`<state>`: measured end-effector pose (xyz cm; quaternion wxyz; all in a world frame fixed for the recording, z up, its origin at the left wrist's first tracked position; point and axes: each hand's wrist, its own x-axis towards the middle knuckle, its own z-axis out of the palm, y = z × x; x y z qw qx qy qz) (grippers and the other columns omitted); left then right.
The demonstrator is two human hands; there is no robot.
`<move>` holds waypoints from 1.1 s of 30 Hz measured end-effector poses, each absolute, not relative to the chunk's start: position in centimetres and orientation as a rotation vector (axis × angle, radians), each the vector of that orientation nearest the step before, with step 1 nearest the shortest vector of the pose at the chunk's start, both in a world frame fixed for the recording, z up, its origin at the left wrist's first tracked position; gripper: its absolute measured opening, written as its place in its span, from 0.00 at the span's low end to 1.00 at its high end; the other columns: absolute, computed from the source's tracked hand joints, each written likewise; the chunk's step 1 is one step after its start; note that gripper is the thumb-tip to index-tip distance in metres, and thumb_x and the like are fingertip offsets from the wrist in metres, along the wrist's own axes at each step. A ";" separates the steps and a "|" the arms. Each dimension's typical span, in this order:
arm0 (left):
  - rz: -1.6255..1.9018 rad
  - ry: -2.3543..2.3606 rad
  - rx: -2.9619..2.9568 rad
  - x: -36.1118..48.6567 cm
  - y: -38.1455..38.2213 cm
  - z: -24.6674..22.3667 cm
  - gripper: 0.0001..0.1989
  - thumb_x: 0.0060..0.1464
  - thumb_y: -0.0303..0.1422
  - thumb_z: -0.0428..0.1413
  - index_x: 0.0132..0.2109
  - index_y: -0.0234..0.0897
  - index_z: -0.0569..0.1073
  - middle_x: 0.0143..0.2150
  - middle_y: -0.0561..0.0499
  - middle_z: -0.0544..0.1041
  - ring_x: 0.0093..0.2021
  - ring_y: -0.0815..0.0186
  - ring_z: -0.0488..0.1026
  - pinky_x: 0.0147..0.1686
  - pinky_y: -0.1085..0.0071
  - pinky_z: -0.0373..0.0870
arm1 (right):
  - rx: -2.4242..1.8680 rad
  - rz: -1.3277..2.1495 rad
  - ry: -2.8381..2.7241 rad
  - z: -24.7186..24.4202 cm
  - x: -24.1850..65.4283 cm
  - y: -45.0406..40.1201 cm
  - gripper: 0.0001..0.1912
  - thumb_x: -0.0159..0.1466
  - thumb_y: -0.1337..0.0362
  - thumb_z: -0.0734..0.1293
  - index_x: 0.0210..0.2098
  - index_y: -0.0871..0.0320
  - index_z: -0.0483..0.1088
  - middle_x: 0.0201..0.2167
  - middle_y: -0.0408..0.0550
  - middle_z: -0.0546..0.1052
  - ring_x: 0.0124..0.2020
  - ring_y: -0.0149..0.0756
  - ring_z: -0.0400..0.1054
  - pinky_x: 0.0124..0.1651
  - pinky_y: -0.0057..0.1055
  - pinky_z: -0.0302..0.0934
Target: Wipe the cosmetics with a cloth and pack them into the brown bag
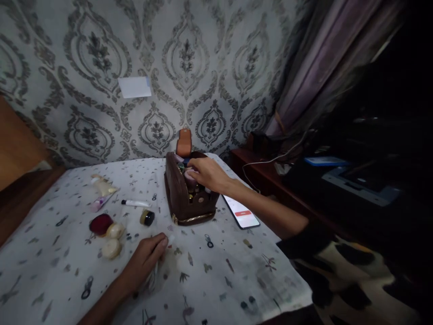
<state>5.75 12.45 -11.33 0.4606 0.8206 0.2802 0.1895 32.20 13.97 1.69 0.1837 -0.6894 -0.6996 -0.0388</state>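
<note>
A dark brown zip bag (179, 196) stands open on the patterned white cloth (216, 280), with small items inside it. My right hand (208, 174) reaches into its top, fingers bent around or against a pinkish item (191, 178); whether it grips this is unclear. Nearer to me, my left hand (150, 255) rests low over the cloth, its fingers closed on something whitish and clear that I cannot make out. A white tube (137, 203), a small dark-lidded jar (147, 218), a dark red round item (100, 224) and two cream round items (111, 248) lie to the left.
A lit phone (244, 214) lies right of the bag, under my right forearm. Behind the bag stands an orange-brown case (184, 143). Farther left are a cream tube (102, 184) and a purple-white tube (100, 202). A white cable (270, 161) crosses the dark red surface at right.
</note>
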 end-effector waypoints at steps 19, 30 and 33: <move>1.116 1.752 2.278 -3.0 21.0 -9.3 0.17 0.61 0.40 0.47 0.46 0.37 0.76 0.47 0.42 0.77 0.47 0.54 0.71 0.48 0.62 0.66 | -1.226 1.130 -1.649 -11.3 19.5 10.2 0.10 0.62 0.60 0.65 0.30 0.59 0.72 0.24 0.44 0.75 0.23 0.29 0.67 0.28 0.24 0.60; 0.649 1.780 2.216 -4.6 22.2 -10.8 0.22 0.60 0.50 0.47 0.47 0.43 0.77 0.47 0.46 0.81 0.45 0.54 0.75 0.40 0.66 0.66 | -1.108 1.298 -1.374 -14.8 17.8 9.5 0.11 0.58 0.56 0.68 0.27 0.57 0.71 0.22 0.42 0.73 0.21 0.28 0.64 0.26 0.26 0.57; 0.618 1.782 2.231 -4.4 22.0 -10.6 0.23 0.56 0.53 0.51 0.48 0.43 0.77 0.48 0.46 0.80 0.45 0.53 0.75 0.40 0.66 0.65 | -1.096 1.290 -1.372 -14.9 17.8 9.4 0.11 0.59 0.56 0.68 0.26 0.57 0.70 0.22 0.41 0.72 0.21 0.28 0.63 0.26 0.27 0.56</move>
